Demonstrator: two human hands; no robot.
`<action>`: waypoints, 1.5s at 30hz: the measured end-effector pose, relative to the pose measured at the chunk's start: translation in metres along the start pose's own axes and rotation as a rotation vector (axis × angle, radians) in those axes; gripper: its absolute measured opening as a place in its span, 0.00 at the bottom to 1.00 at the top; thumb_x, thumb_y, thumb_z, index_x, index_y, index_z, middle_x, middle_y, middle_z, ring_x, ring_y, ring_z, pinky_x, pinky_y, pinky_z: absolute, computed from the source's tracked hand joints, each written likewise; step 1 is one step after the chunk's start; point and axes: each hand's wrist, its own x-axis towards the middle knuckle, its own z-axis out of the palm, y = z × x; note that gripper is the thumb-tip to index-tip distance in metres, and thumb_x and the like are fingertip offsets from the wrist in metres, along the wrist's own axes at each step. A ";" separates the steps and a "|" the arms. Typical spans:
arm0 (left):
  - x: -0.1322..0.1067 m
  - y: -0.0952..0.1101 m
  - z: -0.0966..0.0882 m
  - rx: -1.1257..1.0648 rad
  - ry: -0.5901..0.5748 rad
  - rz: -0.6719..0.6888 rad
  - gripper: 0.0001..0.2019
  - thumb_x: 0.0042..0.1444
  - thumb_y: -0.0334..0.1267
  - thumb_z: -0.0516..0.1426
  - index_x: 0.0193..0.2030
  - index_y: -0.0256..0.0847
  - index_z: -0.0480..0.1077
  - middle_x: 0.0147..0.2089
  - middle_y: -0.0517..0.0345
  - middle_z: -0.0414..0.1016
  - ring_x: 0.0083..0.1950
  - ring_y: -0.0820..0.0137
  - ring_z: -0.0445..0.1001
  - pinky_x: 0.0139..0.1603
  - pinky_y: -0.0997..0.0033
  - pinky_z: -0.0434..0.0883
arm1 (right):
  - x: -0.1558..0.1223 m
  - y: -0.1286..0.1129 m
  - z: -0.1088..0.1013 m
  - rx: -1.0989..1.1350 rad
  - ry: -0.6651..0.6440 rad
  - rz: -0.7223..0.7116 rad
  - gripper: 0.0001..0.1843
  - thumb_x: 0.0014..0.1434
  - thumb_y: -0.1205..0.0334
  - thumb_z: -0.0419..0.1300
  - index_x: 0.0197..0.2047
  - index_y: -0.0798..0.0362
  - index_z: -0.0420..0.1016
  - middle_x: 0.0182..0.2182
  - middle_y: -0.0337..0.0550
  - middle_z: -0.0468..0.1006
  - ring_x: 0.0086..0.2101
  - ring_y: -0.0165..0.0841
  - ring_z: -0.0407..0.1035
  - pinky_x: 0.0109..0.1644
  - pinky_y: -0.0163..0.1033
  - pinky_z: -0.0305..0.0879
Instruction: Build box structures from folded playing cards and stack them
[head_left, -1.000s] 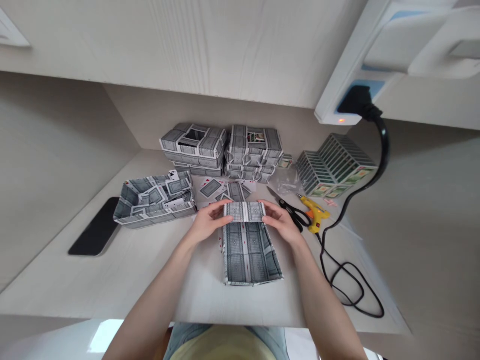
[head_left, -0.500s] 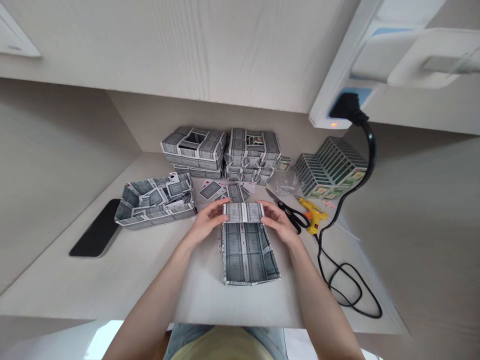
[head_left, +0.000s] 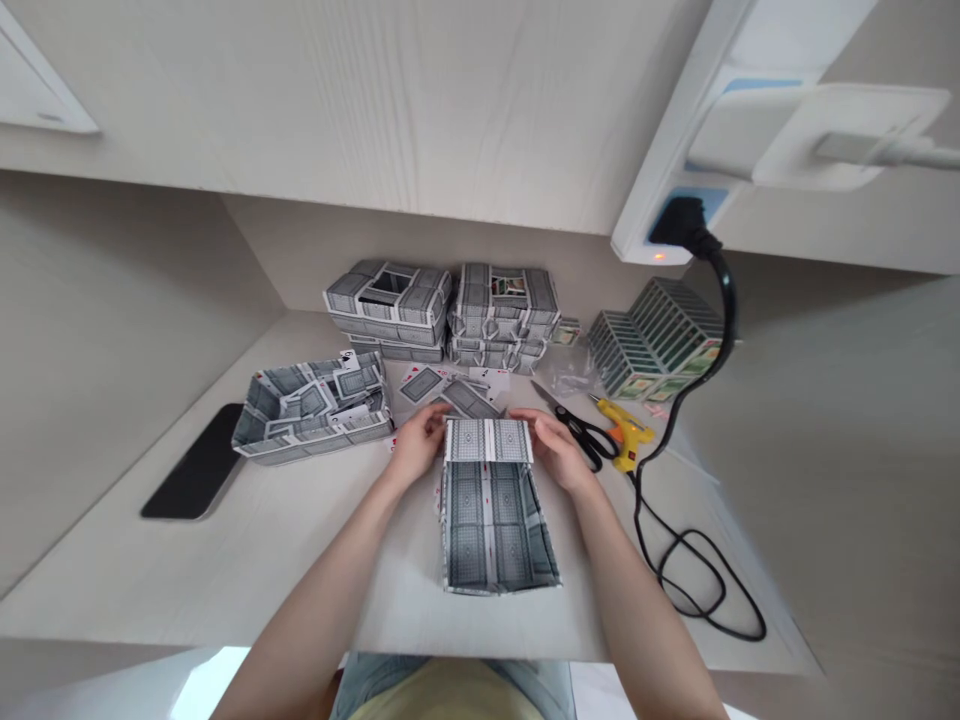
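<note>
An open box made of playing cards (head_left: 491, 530) stands in front of me, its grey patterned backs showing, with a card strip across its far end. My left hand (head_left: 418, 445) is at the far left corner, fingers curled against the edge. On the opposite corner is my right hand (head_left: 559, 450), its fingers reaching behind the strip and its thumb by the side. The fingertips behind the strip are partly hidden. Loose playing cards (head_left: 469, 398) lie just beyond the box.
Left are a card tray (head_left: 315, 445) with loose cards inside and a black phone (head_left: 193, 465). Stacked card boxes (head_left: 390, 300) stand at the back. Black scissors (head_left: 589, 435), a yellow glue gun (head_left: 628, 430) with a looping cord, and green-striped card blocks (head_left: 652, 335) are right. A power strip (head_left: 652, 220) hangs above.
The box has shifted slightly toward me. My thumbs have moved off the front of its strip to the sides. A loose card behind the box shows more.
</note>
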 end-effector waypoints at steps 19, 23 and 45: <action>-0.016 0.052 -0.022 -1.388 -0.062 -0.512 0.10 0.58 0.25 0.46 0.33 0.34 0.68 0.25 0.60 0.66 0.18 0.86 0.58 0.13 0.94 0.58 | 0.003 0.000 0.011 0.082 0.057 -0.016 0.22 0.52 0.49 0.60 0.49 0.48 0.71 0.47 0.47 0.75 0.45 0.41 0.70 0.48 0.48 0.64; -0.019 0.038 -0.023 -1.256 -0.145 -0.485 0.11 0.52 0.22 0.49 0.28 0.35 0.69 0.21 0.61 0.66 0.14 0.85 0.54 0.10 0.89 0.57 | -0.001 -0.006 0.015 0.051 0.011 -0.104 0.23 0.51 0.51 0.62 0.50 0.47 0.69 0.46 0.46 0.75 0.48 0.41 0.68 0.52 0.48 0.61; -0.022 0.041 -0.008 -0.455 -0.108 -0.036 0.17 0.49 0.45 0.59 0.44 0.38 0.69 0.41 0.54 0.73 0.42 0.68 0.71 0.42 0.71 0.68 | -0.001 -0.011 0.000 0.251 0.067 -0.052 0.10 0.46 0.58 0.64 0.32 0.51 0.71 0.27 0.38 0.75 0.29 0.33 0.69 0.34 0.39 0.67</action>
